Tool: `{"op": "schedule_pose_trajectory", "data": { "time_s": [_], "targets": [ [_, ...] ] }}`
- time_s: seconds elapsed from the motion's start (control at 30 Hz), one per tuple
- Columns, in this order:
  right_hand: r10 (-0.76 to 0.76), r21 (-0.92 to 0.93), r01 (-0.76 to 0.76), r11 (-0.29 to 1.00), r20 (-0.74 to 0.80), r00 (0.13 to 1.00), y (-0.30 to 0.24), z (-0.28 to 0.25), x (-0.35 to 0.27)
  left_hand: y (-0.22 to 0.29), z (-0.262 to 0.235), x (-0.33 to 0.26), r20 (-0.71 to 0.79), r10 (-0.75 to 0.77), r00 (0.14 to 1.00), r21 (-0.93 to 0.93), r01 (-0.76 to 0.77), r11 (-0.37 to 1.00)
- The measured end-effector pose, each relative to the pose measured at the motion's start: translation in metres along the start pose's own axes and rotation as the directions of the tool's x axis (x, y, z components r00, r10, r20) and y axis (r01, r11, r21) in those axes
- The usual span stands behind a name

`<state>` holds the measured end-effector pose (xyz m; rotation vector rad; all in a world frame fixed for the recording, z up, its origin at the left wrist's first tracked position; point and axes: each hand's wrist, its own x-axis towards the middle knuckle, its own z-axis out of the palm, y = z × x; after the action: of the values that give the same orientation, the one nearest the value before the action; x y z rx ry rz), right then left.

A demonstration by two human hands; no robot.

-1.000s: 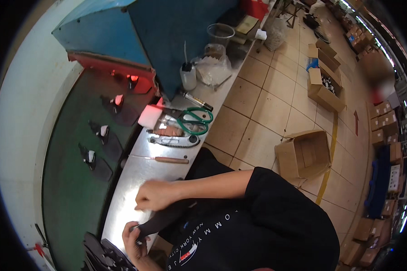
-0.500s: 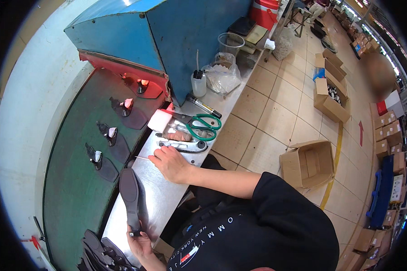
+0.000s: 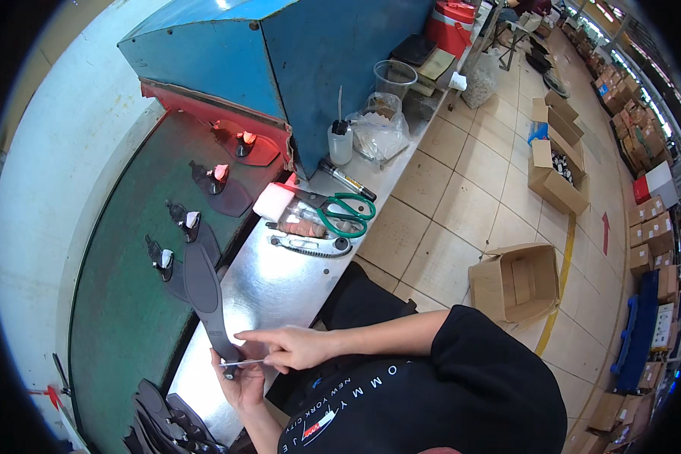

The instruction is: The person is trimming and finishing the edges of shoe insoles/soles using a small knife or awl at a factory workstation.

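Observation:
My left hand [image 3: 242, 390] is closed around the heel end of a dark shoe sole [image 3: 203, 284], held up with its toe toward the green conveyor. Between the fingers of my right hand [image 3: 301, 348] is a thin pale stick [image 3: 242, 363], lying across the sole's small dark heel. The right index finger points out toward the sole. I cannot make out the stick's tip clearly. Several more dark soles [image 3: 155, 412] lie piled beside my left forearm, at the lower left.
On the green conveyor [image 3: 121, 303] stand several soles with dark uppers, near a blue machine hood [image 3: 204, 49] with red light beneath. Green-handled scissors [image 3: 348, 216], a box cutter [image 3: 310, 245], a marker [image 3: 348, 180] and a white bottle [image 3: 340, 144] lie or stand along the metal bench [image 3: 272, 276].
My right hand has moved from beside the box cutter down to the heel, carrying the stick. My left hand has turned the sole slightly and raised its toe toward the conveyor.

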<state>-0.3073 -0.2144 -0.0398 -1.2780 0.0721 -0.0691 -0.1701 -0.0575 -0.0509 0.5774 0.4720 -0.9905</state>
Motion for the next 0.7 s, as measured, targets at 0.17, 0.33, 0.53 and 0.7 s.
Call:
{"op": "schedule_pose_trajectory", "data": {
  "time_s": [0.17, 0.33, 0.53, 0.7],
  "targets": [
    [-0.002, 0.023, 0.002, 1.0, 0.014, 1.0, 0.007, 0.005, 0.002, -0.017, 0.017, 0.007, -0.112, 0.033, 0.993, 0.015, -0.031, 0.999],
    [0.019, 0.056, -0.02, 0.998, 0.02, 1.0, 0.01, 0.005, 0.003, -0.014, 0.009, 0.007, 0.001, -0.003, 1.0, 0.094, 0.003, 0.996],
    [-0.155, -0.088, 0.147, 0.985, -0.088, 0.984, 0.031, 0.01, 0.006, -0.018, 0.014, 0.004, -0.082, -0.039, 0.996, -0.079, 0.032, 0.996],
    [-0.13, -0.304, 0.093, 0.948, -0.106, 0.986, 0.01, 0.004, -0.003, -0.02, 0.003, 0.003, 0.057, -0.135, 0.989, -0.094, 0.14, 0.986]
  ]
}}
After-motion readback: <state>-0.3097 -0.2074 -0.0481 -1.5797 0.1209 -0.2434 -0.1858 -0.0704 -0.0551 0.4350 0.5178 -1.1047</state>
